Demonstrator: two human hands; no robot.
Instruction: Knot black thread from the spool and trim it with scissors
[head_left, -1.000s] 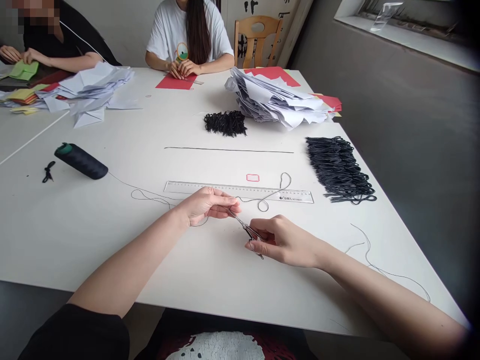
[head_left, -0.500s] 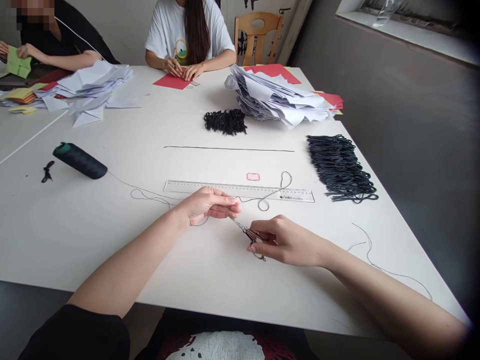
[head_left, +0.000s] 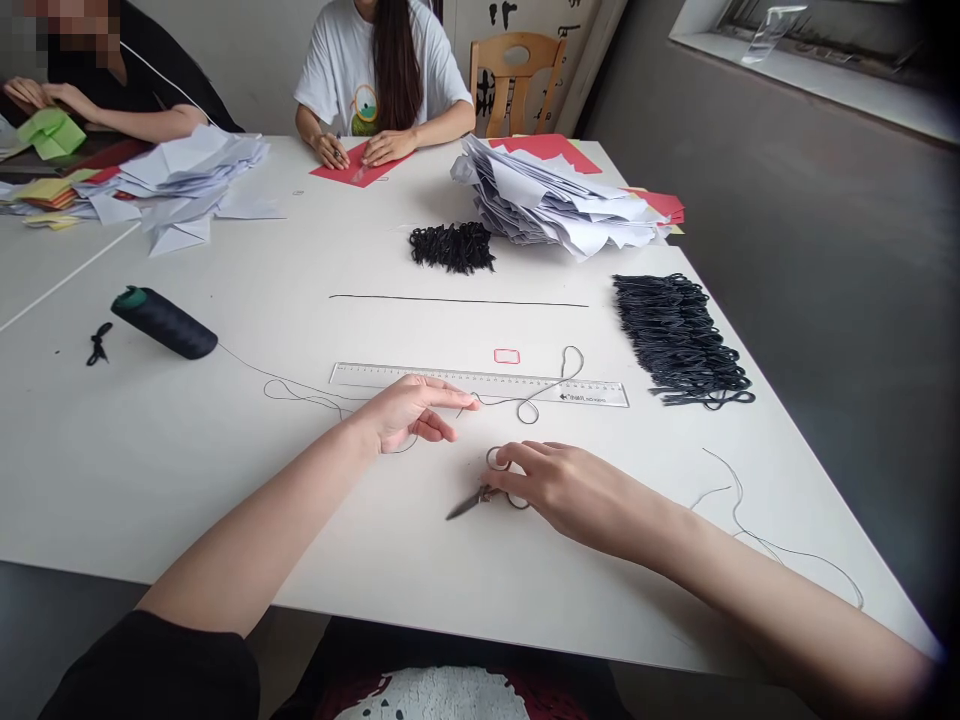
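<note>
The right hand (head_left: 566, 485) is holding the scissors (head_left: 482, 494) by their handles — fingers pinching around the rings and pivot, blades lying together and pointing toward the near left; whether the tips are touching the table (head_left: 360, 560) I cannot tell. The left hand (head_left: 409, 410) is hovering at the near side of the ruler (head_left: 517, 382), thumb and forefinger reaching out close together, the other fingers curling loosely below. The thread (head_left: 528, 422) is passing at those tips, though I cannot tell whether they are pinching it; it is looping rightward across the ruler. Handling the scissors seems to be the step in hand, and doing it well probably means keeping the blades shut, aiming them clear of thread and fingertips, and not tugging that loop — a snag could be spoiling its lie. Farther out, the black spool (head_left: 169, 322) is lying left, and looped cords (head_left: 679, 340) are lying right.
</note>
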